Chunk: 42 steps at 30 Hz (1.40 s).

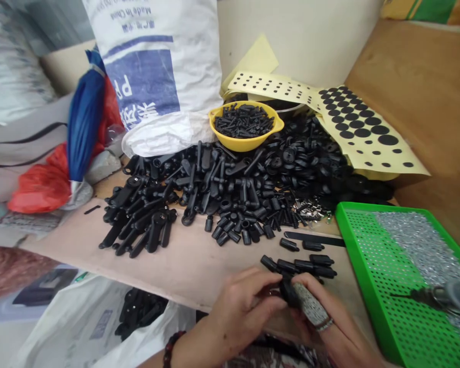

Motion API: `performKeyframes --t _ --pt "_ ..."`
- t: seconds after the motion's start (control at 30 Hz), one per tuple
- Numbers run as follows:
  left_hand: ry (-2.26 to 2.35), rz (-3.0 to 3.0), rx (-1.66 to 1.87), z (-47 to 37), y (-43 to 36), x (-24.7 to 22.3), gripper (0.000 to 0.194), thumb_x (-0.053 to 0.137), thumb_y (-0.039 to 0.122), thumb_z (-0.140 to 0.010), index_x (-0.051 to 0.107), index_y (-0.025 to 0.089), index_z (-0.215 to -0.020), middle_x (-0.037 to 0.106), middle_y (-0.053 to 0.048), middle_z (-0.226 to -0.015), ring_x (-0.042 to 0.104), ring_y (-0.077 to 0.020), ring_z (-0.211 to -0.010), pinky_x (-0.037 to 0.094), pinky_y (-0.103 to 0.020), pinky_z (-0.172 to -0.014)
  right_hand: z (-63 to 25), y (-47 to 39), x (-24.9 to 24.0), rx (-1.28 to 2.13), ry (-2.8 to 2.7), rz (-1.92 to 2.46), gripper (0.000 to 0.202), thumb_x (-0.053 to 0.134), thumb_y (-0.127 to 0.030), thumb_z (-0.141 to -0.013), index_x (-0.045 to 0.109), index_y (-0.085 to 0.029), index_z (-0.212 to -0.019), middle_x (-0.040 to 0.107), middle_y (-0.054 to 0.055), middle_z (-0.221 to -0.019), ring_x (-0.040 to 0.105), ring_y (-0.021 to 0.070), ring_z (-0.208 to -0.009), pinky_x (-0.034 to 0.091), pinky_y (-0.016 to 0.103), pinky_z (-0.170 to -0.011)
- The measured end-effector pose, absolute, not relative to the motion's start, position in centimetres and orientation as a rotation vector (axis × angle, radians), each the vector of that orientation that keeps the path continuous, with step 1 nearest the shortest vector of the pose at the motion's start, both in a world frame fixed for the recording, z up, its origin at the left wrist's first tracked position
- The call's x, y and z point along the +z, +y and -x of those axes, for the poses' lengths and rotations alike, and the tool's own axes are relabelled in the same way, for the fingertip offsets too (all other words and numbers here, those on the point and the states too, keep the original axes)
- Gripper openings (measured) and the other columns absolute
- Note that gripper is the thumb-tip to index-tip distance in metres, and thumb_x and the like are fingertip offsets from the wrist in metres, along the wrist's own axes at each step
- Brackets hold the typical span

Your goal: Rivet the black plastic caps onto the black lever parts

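My left hand [242, 309] and my right hand [322, 312] meet at the table's near edge and together grip a small black plastic part [288, 292]. A grey woven cot covers one finger of my right hand. Just beyond my fingers lies a short row of black cylindrical caps [302, 265]. A large heap of black plastic handles and parts [222, 189] spreads over the wooden table [191, 260] further back.
A yellow bowl [246, 143] of black screws sits behind the heap. A green perforated tray [387, 266] holding small metal pieces is at right, with a tool tip [433, 296] over it. Yellow sheets with black round pads [352, 122], a white sack [157, 76], and a white bag [99, 327] of black parts surround the table.
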<state>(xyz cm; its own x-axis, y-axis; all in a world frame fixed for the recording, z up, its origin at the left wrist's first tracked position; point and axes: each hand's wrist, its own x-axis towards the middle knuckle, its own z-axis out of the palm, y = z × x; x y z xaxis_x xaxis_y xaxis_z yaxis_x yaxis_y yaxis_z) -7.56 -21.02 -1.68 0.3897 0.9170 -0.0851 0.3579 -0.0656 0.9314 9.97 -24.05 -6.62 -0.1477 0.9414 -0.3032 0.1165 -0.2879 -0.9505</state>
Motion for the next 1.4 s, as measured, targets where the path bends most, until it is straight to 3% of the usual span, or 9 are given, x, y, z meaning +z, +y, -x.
performKeyframes --t 0.13,0.27,0.43,0.6,0.8,0.93,1.1,1.23,1.4 --pt "1.180 -1.626 0.688 6.8 -21.2 -2.1 0.028 0.057 0.033 -0.087 0.072 0.016 -0.104 0.067 -0.008 -0.081 0.059 -0.0167 -0.074 0.044 -0.023 -0.069 -9.2 -23.9 -5.8 1.721 -0.995 1.359 0.042 0.044 -0.061 -0.084 0.052 -0.021 -0.076 0.049 -0.004 -0.054 0.042 0.0097 -0.043 0.031 0.022 -0.044" --pt "1.093 -1.665 0.690 7.1 -21.2 -2.2 0.031 0.056 0.035 -0.088 0.068 0.017 -0.110 0.068 -0.007 -0.088 0.061 -0.0170 -0.080 0.045 -0.022 -0.074 -9.7 -23.6 -5.5 1.900 -0.836 1.311 0.047 0.048 -0.066 -0.079 0.054 -0.020 -0.074 0.048 -0.004 -0.049 0.040 0.0093 -0.038 0.030 0.023 -0.043" --pt "1.080 -2.098 0.621 8.5 -20.8 -4.0 0.029 0.054 0.027 -0.089 0.059 0.016 -0.116 0.065 -0.011 -0.104 0.058 -0.0215 -0.096 0.046 -0.031 -0.085 -11.0 -23.0 -4.7 1.754 -0.874 1.364 0.049 0.050 -0.067 -0.079 0.054 -0.019 -0.066 0.051 -0.002 -0.053 0.043 0.0102 -0.044 0.035 0.024 -0.049" --pt "1.156 -2.472 0.494 8.9 -20.1 -6.6 0.017 0.046 0.015 -0.090 0.063 0.013 -0.093 0.063 -0.010 -0.089 0.055 -0.0216 -0.082 0.049 -0.034 -0.072 -11.1 -22.7 -4.0 1.576 -0.892 1.481 0.049 0.047 -0.064 -0.082 0.056 -0.019 -0.066 0.050 -0.002 -0.049 0.041 0.0112 -0.043 0.032 0.026 -0.050" --pt "1.005 -1.645 0.633 9.7 -19.1 -4.1 0.020 0.056 0.027 -0.087 0.068 0.014 -0.097 0.068 -0.007 -0.092 0.061 -0.0188 -0.089 0.046 -0.029 -0.081 -11.5 -22.1 -5.2 1.510 -1.050 1.660 0.047 0.039 -0.057 -0.086 0.054 -0.021 -0.060 0.052 -0.001 -0.042 0.048 0.0142 -0.042 0.038 0.026 -0.050" --pt "0.920 -1.253 0.667 9.3 -18.7 -2.7 0.030 0.060 0.039 -0.083 0.071 0.014 -0.097 0.069 -0.006 -0.094 0.061 -0.0184 -0.089 0.044 -0.028 -0.083 -12.0 -21.8 -5.8 1.261 -1.300 1.706 0.044 0.041 -0.052 -0.085 0.051 -0.023 -0.053 0.049 -0.001 -0.039 0.049 0.0149 -0.043 0.040 0.024 -0.049" --pt "0.907 -1.012 0.665 8.0 -18.3 -2.3 0.041 0.069 0.051 -0.072 0.073 0.014 -0.090 0.067 -0.003 -0.076 0.056 -0.0138 -0.072 0.044 -0.025 -0.075 -13.0 -21.6 -5.3 1.005 -1.660 1.463 0.029 0.045 -0.037 -0.085 0.052 -0.024 -0.060 0.052 -0.004 -0.047 0.048 0.0127 -0.043 0.037 0.021 -0.043" --pt "0.879 -0.919 0.673 7.4 -17.9 -2.3 0.045 0.074 0.053 -0.066 0.074 0.012 -0.085 0.063 -0.002 -0.067 0.053 -0.0117 -0.065 0.043 -0.025 -0.071 -13.2 -21.2 -3.9 0.855 -1.739 1.308 0.015 0.043 -0.026 -0.088 0.056 -0.026 -0.080 0.057 -0.005 -0.057 0.052 0.0127 -0.048 0.040 0.019 -0.046" --pt "0.869 -0.862 0.655 6.9 -17.5 -2.7 0.046 0.075 0.054 -0.064 0.074 0.012 -0.084 0.063 -0.002 -0.067 0.052 -0.0101 -0.062 0.041 -0.023 -0.067 -12.9 -21.0 -2.8 0.775 -1.804 1.145 0.014 0.040 -0.025 -0.090 0.054 -0.027 -0.090 0.058 -0.002 -0.067 0.057 0.0140 -0.054 0.043 0.020 -0.050"
